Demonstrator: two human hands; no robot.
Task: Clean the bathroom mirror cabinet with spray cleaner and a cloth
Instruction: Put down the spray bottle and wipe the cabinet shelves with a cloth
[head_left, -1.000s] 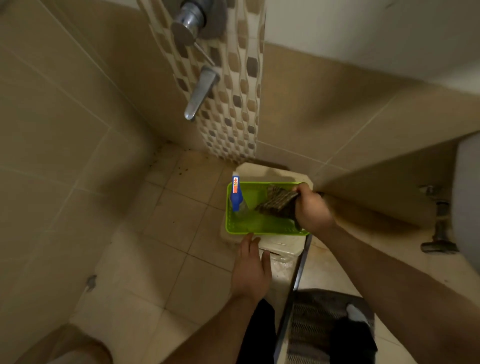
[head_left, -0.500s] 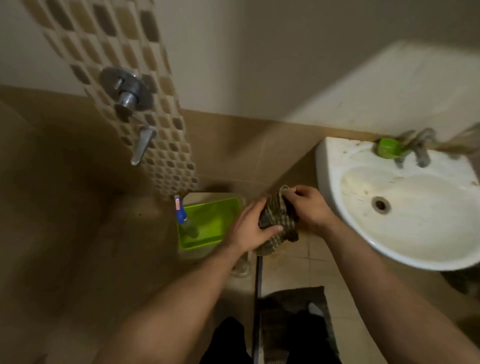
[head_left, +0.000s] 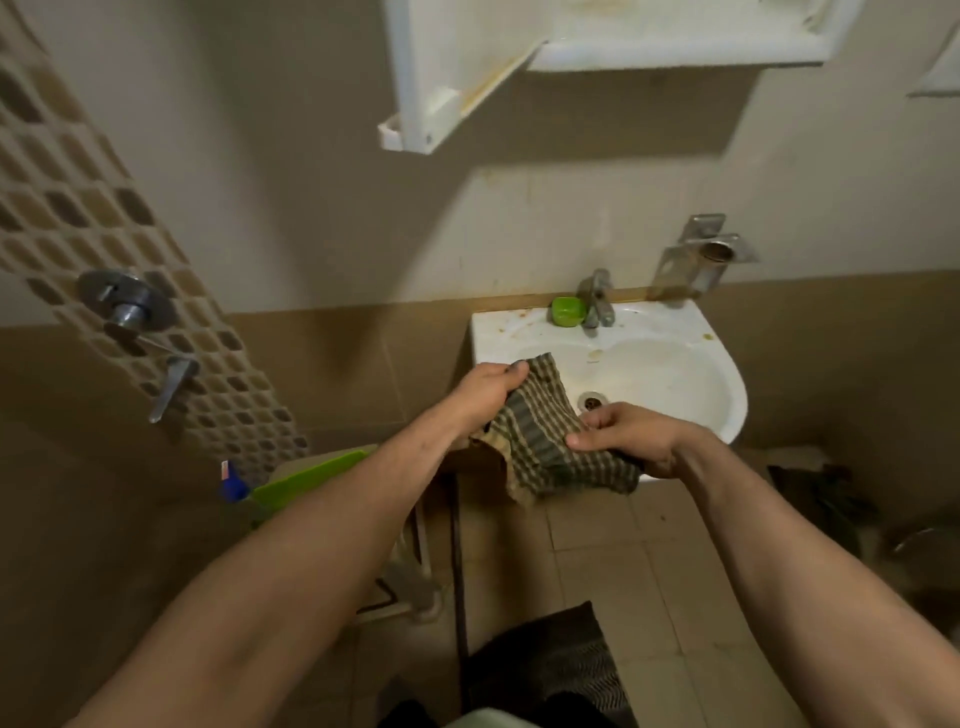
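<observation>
A checked brown-and-green cloth (head_left: 540, 441) is stretched between both hands over the front left rim of the white sink (head_left: 717, 384). My left hand (head_left: 483, 387) grips its upper corner. My right hand (head_left: 628, 434) pinches its lower right edge. The white mirror cabinet (head_left: 613, 36) hangs on the wall above, its door (head_left: 441, 88) swung open toward me. The blue spray bottle (head_left: 231, 483) stands in a green tray (head_left: 306, 480) low on the left, partly hidden by my left forearm.
A green soap dish (head_left: 568, 310) and a metal tap (head_left: 597, 299) sit at the sink's back edge. A metal holder (head_left: 701, 254) is fixed to the wall on the right. A shower valve (head_left: 127, 304) juts from the mosaic strip on the left. A dark mat (head_left: 545, 665) lies on the floor.
The view has risen from the floor tray to the sink and cabinet. The cloth was lifted out of the tray, taken in both hands and spread open over the sink.
</observation>
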